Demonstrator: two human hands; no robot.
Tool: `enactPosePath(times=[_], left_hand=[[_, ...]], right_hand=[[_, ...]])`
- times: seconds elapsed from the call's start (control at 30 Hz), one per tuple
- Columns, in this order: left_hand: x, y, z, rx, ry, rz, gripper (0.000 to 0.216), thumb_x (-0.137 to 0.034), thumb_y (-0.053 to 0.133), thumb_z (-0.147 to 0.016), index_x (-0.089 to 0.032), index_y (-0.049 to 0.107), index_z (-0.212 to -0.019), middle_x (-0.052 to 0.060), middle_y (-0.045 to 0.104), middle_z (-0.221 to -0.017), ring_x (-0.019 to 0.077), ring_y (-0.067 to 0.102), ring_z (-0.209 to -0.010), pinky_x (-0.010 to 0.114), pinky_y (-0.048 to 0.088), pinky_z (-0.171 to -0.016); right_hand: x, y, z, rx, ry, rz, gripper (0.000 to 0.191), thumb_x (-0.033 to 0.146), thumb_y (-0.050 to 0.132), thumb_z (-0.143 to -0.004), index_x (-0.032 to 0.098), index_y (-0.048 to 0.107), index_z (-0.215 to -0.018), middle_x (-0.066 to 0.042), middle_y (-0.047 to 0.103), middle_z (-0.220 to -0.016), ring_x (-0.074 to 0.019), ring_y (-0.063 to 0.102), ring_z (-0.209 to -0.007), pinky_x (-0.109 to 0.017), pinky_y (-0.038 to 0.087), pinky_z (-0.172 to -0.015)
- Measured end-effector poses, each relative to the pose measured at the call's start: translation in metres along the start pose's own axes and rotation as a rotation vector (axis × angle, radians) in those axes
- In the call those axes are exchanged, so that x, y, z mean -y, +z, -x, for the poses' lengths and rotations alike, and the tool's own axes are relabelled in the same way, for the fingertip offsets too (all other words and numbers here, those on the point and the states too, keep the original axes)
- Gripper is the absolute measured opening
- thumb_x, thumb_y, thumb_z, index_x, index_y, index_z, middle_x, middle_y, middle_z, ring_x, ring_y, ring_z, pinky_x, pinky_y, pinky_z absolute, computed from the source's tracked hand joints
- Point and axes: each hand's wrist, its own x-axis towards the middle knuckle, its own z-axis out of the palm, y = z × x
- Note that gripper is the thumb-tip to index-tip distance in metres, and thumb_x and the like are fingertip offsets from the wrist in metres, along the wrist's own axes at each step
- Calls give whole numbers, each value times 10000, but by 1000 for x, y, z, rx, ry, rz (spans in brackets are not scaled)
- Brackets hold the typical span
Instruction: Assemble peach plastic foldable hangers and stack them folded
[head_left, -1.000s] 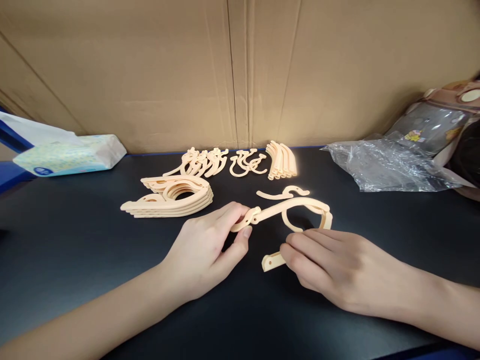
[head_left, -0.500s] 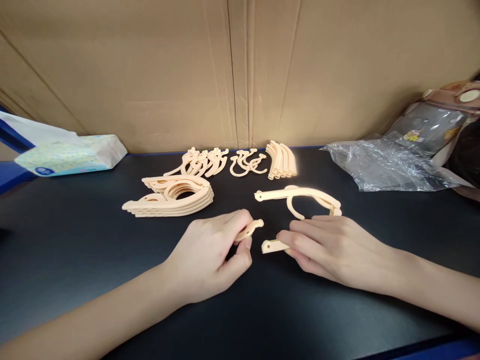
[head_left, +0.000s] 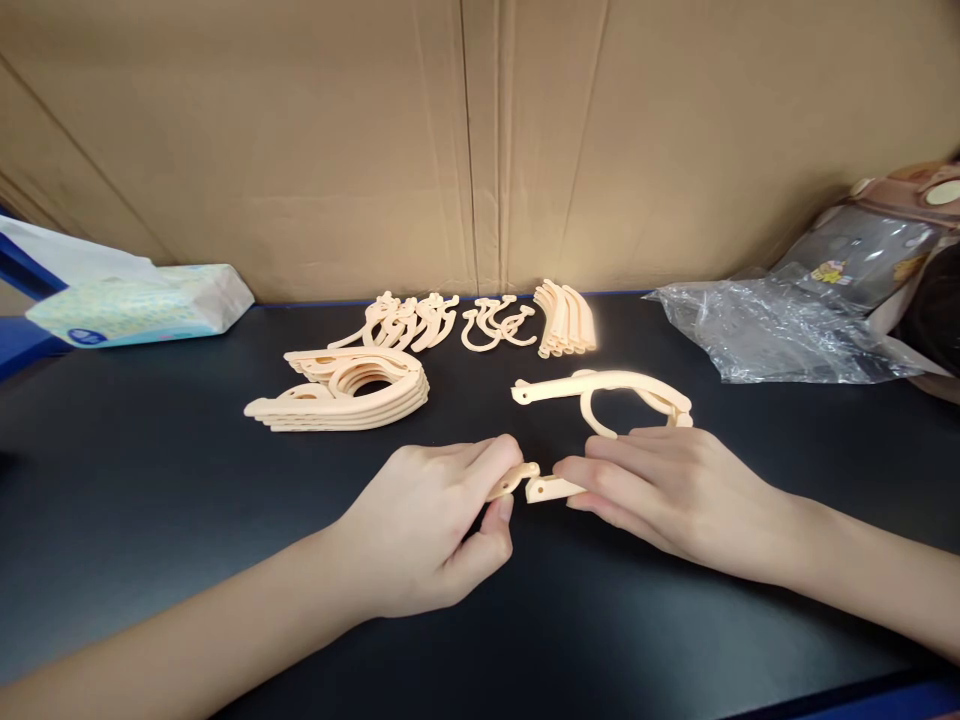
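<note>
Between the thumb and fingers of my left hand (head_left: pixel 442 530) is a small cream plastic piece (head_left: pixel 510 484), mostly hidden, its knobbed end pointing right. My right hand (head_left: pixel 667 500) is closed around a partly assembled folding hanger (head_left: pixel 630 380). One arm of that hanger, with a hole at its end, sticks out left of my fingers (head_left: pixel 551 488); the other arm and the curved hook show behind the hand. The small piece's tip is right beside the arm's end; whether they touch I cannot tell.
Stacked folded hangers (head_left: pixel 345 400) lie left on the black table (head_left: pixel 150 480). Behind are curved parts (head_left: pixel 405 320), loose hooks (head_left: pixel 495 325) and a bundle of arms (head_left: pixel 566 320). Tissues (head_left: pixel 150 305) stand left; a plastic bag (head_left: pixel 780 325) and bottle (head_left: pixel 855 250) stand right, before cardboard (head_left: pixel 300 150).
My left hand has moved slightly right and down, bringing the small piece up to the end of the hanger arm. My right hand stays nearly in place.
</note>
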Motion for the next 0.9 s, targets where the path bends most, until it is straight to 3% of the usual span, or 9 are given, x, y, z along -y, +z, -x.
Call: enactPosePath(times=[0.63, 0.9], left_hand=[[-3, 2, 2, 23, -1, -73, 85, -158, 320, -853, -232, 334, -814, -66, 465, -592, 129, 415, -436, 251, 238, -439], [-1, -2, -2, 101, 52, -245, 199, -320, 356, -1014, -220, 379, -843, -55, 519, -624, 140, 536, -479, 262, 270, -431]], right_hand=[[2, 3, 0, -45, 11, -34, 221, 244, 471, -1007, 119, 633, -1089, 11, 646, -717, -109, 582, -563, -265, 427, -547], [4, 6, -1, -39, 19, -61, 232, 256, 455, -1016, 137, 653, -1004, 8, 639, -710, -112, 572, -581, -271, 395, -543]])
